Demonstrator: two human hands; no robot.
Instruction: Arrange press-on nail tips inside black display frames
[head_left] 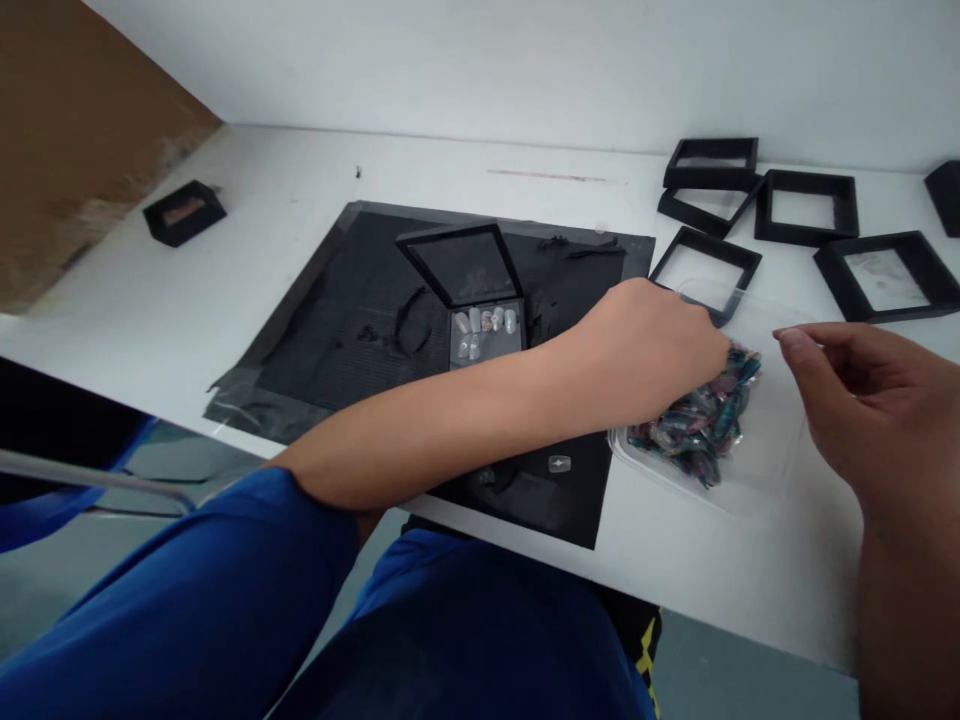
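My left hand (660,345) reaches across to the clear plastic tub (776,470) and hangs over the glossy teal and pink pieces (709,425) heaped inside. Its fingertips are hidden behind the back of the hand. On the tub's right side is my right hand (862,390), thumb and forefinger pinched together; anything between them is too small to make out. Left of the tub, a black hinged display case (487,345) stands with its clear lid raised. Several pale false nails (486,320) lie in it. My left forearm covers its near part.
A black mat (337,310) lies on the white table (277,180), bearing dark scraps and a small clear piece with a star mark (559,464). Several black frames (806,207) stand at the back right. Another black frame (184,212) sits far left near a brown board (82,130).
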